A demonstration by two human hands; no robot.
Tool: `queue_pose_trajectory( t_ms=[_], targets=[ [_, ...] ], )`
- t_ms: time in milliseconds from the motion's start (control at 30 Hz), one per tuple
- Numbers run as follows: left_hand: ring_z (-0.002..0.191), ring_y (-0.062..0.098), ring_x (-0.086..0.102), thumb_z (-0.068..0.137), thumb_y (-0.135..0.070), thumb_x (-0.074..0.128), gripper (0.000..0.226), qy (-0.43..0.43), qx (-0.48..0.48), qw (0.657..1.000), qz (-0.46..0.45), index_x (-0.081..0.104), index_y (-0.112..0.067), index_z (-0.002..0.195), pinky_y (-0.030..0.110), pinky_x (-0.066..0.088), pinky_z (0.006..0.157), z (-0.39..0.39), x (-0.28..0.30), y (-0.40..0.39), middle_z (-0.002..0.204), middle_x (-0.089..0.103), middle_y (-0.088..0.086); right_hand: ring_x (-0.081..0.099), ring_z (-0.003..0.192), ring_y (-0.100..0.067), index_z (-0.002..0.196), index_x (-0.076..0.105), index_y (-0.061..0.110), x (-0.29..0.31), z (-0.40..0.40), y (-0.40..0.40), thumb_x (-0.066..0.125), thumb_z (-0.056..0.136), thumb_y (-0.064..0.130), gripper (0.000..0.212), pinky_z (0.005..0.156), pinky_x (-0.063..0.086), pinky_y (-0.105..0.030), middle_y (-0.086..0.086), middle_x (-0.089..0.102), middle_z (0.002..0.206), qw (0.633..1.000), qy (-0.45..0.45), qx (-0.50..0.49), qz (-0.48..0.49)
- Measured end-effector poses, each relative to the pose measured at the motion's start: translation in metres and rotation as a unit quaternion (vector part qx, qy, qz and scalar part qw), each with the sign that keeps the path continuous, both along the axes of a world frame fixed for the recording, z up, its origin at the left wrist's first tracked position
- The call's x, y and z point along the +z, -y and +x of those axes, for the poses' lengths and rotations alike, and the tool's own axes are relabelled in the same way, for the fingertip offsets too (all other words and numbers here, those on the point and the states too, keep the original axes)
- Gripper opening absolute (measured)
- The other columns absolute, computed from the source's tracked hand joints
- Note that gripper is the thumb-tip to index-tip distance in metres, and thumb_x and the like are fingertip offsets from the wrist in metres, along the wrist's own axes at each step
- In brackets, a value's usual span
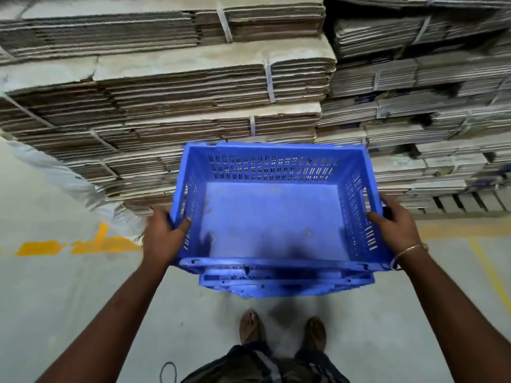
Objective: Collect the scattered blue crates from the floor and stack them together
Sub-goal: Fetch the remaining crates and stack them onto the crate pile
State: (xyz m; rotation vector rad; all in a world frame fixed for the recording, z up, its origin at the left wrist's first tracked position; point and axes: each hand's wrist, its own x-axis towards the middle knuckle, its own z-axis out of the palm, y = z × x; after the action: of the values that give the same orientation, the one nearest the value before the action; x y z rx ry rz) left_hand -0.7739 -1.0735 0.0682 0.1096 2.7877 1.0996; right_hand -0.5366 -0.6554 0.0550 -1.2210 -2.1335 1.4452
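Two hand grips (pixel 163 233) (pixel 392 225), one top crate (pixel 272 217)

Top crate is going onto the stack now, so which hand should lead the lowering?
Neither alone: left hand and right hand each grip opposite rims of the top crate, above the stack.

blue crate (pixel 272 217) | slotted walls, empty, upright | atop lower blue crates (pixel 284 284)

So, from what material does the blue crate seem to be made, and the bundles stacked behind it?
Blue crate: apparently moulded plastic, uniform blue, slightly glossy, with slotted walls and a scuffed, dusty floor. Stacked bundles: flattened corrugated cardboard, matte brown, layered edges visible, tied with pale straps, probably plastic.
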Motion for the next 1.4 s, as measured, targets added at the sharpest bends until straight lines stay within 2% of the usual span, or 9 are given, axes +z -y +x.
queue_pose_trajectory(
  t_ms=[467, 600, 733, 833, 933, 1100, 1200, 1333, 1400],
  targets=[
    [0.084, 0.027, 0.066, 0.083, -0.034, 0.074, 0.026, 0.040, 0.016, 0.997, 0.065, 0.055, -0.023, 0.097, 0.044, 0.054, 0.076, 0.019, -0.011, 0.006, 0.094, 0.067, 0.002, 0.070, 0.092, -0.029, 0.122, 0.062, 0.029, -0.012, 0.016, -0.021, 0.069, 0.083, 0.015, 0.042, 0.085, 0.056, -0.055, -0.004, 0.072, 0.106, 0.996, -0.040, 0.038, -0.068],
    [0.075, 0.020, 0.070, 0.094, -0.042, 0.060, 0.021, 0.177, 0.072, 0.929, 0.319, 0.064, -0.022, 0.098, 0.038, 0.056, 0.072, 0.023, -0.006, 0.012, 0.094, 0.070, 0.009, 0.068, 0.097, -0.036, 0.120, 0.064, 0.024, -0.018, 0.020, -0.020, 0.070, 0.084, 0.017, 0.037, 0.086, 0.056, -0.055, -0.010, 0.072, 0.109, 0.990, -0.070, 0.022, -0.123],
    [0.093, 0.024, 0.072, 0.095, -0.062, 0.040, 0.053, 0.308, 0.059, 0.871, 0.378, 0.065, -0.023, 0.120, 0.044, 0.060, 0.077, 0.032, -0.027, 0.027, 0.107, 0.075, 0.005, 0.067, 0.100, -0.037, 0.115, 0.068, 0.017, -0.024, 0.031, -0.014, 0.068, 0.088, 0.034, 0.032, 0.096, 0.050, -0.057, -0.018, 0.069, 0.115, 0.964, -0.089, 0.008, -0.251],
    [0.099, 0.033, 0.064, 0.096, -0.035, 0.059, 0.036, 0.286, 0.044, 0.894, 0.341, 0.059, -0.015, 0.126, 0.052, 0.054, 0.081, 0.034, -0.042, 0.030, 0.121, 0.065, 0.016, 0.060, 0.115, -0.042, 0.124, 0.064, 0.015, -0.027, 0.035, -0.016, 0.066, 0.084, 0.055, 0.056, 0.104, 0.042, -0.062, -0.020, 0.065, 0.124, 0.952, -0.094, 0.015, -0.293],
    [0.089, 0.027, 0.064, 0.083, -0.008, 0.066, 0.022, 0.266, 0.028, 0.921, 0.282, 0.060, -0.014, 0.103, 0.044, 0.054, 0.080, 0.030, -0.046, 0.022, 0.105, 0.060, 0.016, 0.061, 0.111, -0.042, 0.123, 0.065, 0.013, -0.026, 0.037, -0.019, 0.058, 0.085, 0.066, 0.065, 0.101, 0.044, -0.062, -0.021, 0.066, 0.121, 0.959, -0.079, 0.019, -0.271],
    [0.070, 0.011, 0.064, 0.045, -0.025, 0.089, 0.052, 0.282, 0.040, 0.926, 0.246, 0.064, -0.018, 0.090, 0.038, 0.054, 0.071, 0.029, -0.059, 0.030, 0.083, 0.065, 0.004, 0.062, 0.115, -0.033, 0.119, 0.068, 0.023, -0.029, 0.043, -0.020, 0.047, 0.086, 0.074, 0.064, 0.103, 0.044, -0.058, -0.009, 0.070, 0.119, 0.972, -0.051, 0.012, -0.231],
    [0.081, 0.006, 0.064, 0.094, -0.022, 0.059, 0.004, 0.291, 0.080, 0.898, 0.319, 0.059, -0.025, 0.096, 0.019, 0.057, 0.059, 0.037, -0.061, 0.031, 0.091, 0.067, -0.008, 0.061, 0.119, -0.027, 0.122, 0.066, 0.029, -0.029, 0.049, -0.015, 0.043, 0.092, 0.067, 0.054, 0.105, 0.044, -0.054, -0.003, 0.068, 0.122, 0.975, -0.070, 0.021, -0.211],
    [0.081, 0.012, 0.070, 0.071, 0.007, 0.060, 0.045, 0.245, 0.013, 0.918, 0.310, 0.059, -0.019, 0.107, 0.030, 0.060, 0.060, 0.052, -0.067, 0.038, 0.093, 0.073, -0.007, 0.059, 0.121, -0.026, 0.118, 0.067, 0.030, -0.035, 0.061, -0.010, 0.046, 0.092, 0.064, 0.048, 0.104, 0.045, -0.052, 0.000, 0.069, 0.122, 0.977, -0.070, 0.011, -0.200],
    [0.083, 0.010, 0.071, 0.085, 0.006, 0.057, 0.040, 0.251, 0.034, 0.920, 0.300, 0.065, -0.024, 0.109, 0.036, 0.058, 0.073, 0.064, -0.076, 0.044, 0.094, 0.075, -0.011, 0.064, 0.111, -0.018, 0.110, 0.071, 0.034, -0.035, 0.066, -0.006, 0.045, 0.096, 0.056, 0.037, 0.098, 0.049, -0.043, 0.006, 0.072, 0.113, 0.980, -0.055, -0.006, -0.190]
  ],
)
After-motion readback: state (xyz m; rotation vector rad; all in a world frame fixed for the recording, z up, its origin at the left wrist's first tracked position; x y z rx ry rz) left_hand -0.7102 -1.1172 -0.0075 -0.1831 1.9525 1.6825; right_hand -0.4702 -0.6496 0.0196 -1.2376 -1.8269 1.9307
